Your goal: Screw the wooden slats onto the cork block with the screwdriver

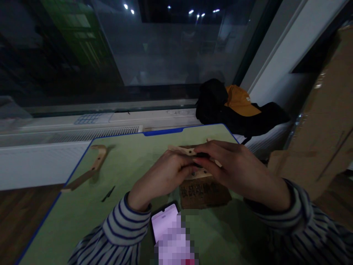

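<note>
Over the table's far middle, a pale wooden piece with dark holes [199,174] lies mostly hidden beneath both hands. My left hand [172,169] is closed against its left side, with thumb and fingers bent inward. From the right, my right hand [230,162] curls over the same wood, its fingertips close to those of the left. Something dark shows between the fingers; whether it is an object or shadow I cannot tell. Under the wood is a brown, rough-edged board [205,195] with written characters.
A bent wooden strip with holes [95,163] lies at the table's left edge, near small dark slim items [108,194]. A lit phone [167,222] lies in front. Beyond the green tabletop [132,158] are a black bag [211,101], an orange cap [239,100] and a cardboard box [317,129].
</note>
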Demonstrator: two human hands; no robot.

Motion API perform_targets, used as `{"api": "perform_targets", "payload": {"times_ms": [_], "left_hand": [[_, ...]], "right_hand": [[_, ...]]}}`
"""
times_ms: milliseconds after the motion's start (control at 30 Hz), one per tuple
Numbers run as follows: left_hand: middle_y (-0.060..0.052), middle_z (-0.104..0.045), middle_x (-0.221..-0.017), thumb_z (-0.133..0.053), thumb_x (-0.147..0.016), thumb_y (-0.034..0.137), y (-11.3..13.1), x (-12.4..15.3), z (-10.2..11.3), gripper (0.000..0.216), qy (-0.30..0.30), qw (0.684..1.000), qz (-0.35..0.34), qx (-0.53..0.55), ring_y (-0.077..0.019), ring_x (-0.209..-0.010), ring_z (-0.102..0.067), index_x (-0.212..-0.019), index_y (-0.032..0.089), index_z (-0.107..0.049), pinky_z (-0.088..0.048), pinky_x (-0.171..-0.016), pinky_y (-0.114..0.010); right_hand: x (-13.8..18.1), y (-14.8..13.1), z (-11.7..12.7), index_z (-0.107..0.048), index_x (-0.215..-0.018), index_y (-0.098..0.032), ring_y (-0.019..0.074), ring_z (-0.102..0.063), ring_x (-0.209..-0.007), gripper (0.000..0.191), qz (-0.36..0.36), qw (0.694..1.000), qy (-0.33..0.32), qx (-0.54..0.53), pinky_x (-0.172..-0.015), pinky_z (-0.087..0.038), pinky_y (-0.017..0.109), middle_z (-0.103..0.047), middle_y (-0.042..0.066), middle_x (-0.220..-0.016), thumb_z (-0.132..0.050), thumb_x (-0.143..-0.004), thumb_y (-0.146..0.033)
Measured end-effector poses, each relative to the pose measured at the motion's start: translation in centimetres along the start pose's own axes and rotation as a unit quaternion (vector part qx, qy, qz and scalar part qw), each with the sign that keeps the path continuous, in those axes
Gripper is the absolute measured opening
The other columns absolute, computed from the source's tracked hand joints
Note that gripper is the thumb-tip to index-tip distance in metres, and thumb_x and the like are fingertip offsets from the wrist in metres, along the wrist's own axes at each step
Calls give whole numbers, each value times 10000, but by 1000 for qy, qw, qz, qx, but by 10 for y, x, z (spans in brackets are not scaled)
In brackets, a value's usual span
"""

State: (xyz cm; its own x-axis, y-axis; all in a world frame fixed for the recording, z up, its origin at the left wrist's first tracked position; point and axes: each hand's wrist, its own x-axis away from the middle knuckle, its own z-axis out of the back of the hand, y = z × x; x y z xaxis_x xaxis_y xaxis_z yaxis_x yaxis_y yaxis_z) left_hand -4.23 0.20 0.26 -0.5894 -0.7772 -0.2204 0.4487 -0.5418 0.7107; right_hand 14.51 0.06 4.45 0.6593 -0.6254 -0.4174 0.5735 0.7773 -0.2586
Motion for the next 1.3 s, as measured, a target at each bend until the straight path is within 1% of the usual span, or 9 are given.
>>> {"api": "perform_targets", "payload": {"times_ms": [233, 367, 433, 567, 700, 767, 1067, 1167, 1300], "left_hand": [[-9, -711, -804, -628, -814, 144, 2, -2, 0, 105, 63, 998, -3, 5, -153, -786, -638, -758, 183, -707, -456, -750, -274], [-2, -696, -758, -600, -846, 165, -3, -2, 1, 127, 44, 999, -9, 7, -140, -737, -635, -758, 173, -692, -457, -715, -259], [-8, -696, -790, -581, -868, 197, -6, -1, 2, 132, 24, 1000, -2, 13, -145, -765, -641, -795, 174, -688, -461, -730, -263], [-21, -684, -834, -554, -893, 230, -6, -1, 4, 160, -6, 1000, -15, 0, -162, -862, -629, -820, 169, -683, -445, -807, -285], [-42, -688, -937, -529, -904, 190, -3, -2, 5, 158, -20, 999, -39, -25, -169, -933, -609, -882, 161, -684, -421, -860, -298], [-44, -690, -974, -526, -903, 170, -2, -2, 5, 159, -21, 998, -44, -27, -166, -945, -605, -905, 161, -685, -417, -862, -293], [7, -685, -787, -646, -809, 149, 1, 0, 3, 82, 44, 999, -6, -18, -168, -859, -629, -806, 200, -711, -442, -798, -275], [7, -686, -772, -631, -824, 155, 1, 0, 2, 95, 45, 999, -5, -20, -153, -805, -630, -778, 191, -707, -443, -767, -266], [13, -681, -773, -616, -843, 165, -2, 0, 3, 95, 29, 999, -15, -32, -137, -770, -625, -785, 186, -689, -439, -735, -256]], "right_hand": [[-1, 1, -2, -569, -1061, -175, 176, -633, -856, 167, -3, 1000, -6, -4, -746, -492, 293, -666, 46, -941, -513, -913, -226], [1, 1, -2, -510, -1227, -163, 165, -598, -1025, 313, 13, 1000, -11, -21, -879, -469, 285, -637, 66, -1137, -497, -917, -205], [1, 1, 0, -510, -1238, -162, 153, -576, -1068, 316, 17, 999, -20, -39, -913, -452, 270, -623, 64, -1172, -475, -925, -189], [2, 2, 2, -545, -1178, -166, 162, -601, -1002, 263, 12, 999, -26, -35, -861, -470, 280, -646, 59, -1105, -481, -926, -200], [2, 3, 2, -563, -1103, -171, 158, -630, -852, 205, 5, 1000, -19, -6, -727, -484, 267, -664, 40, -980, -514, -916, -241], [1, 3, 3, -561, -1086, -164, 159, -632, -839, 197, 4, 1000, -20, 1, -713, -480, 264, -665, 39, -964, -524, -911, -247], [2, 2, 0, -561, -1055, -155, 161, -628, -794, 182, 5, 1000, -12, 9, -671, -482, 269, -659, 25, -907, -554, -892, -239], [2, 1, 0, -553, -1109, -149, 175, -628, -891, 229, 13, 1000, -4, 12, -758, -498, 293, -662, 51, -1005, -534, -900, -241], [2, 0, 1, -496, -1264, -159, 166, -581, -1069, 358, 40, 999, -11, -4, -911, -461, 285, -618, 64, -1197, -506, -908, -197]]}}
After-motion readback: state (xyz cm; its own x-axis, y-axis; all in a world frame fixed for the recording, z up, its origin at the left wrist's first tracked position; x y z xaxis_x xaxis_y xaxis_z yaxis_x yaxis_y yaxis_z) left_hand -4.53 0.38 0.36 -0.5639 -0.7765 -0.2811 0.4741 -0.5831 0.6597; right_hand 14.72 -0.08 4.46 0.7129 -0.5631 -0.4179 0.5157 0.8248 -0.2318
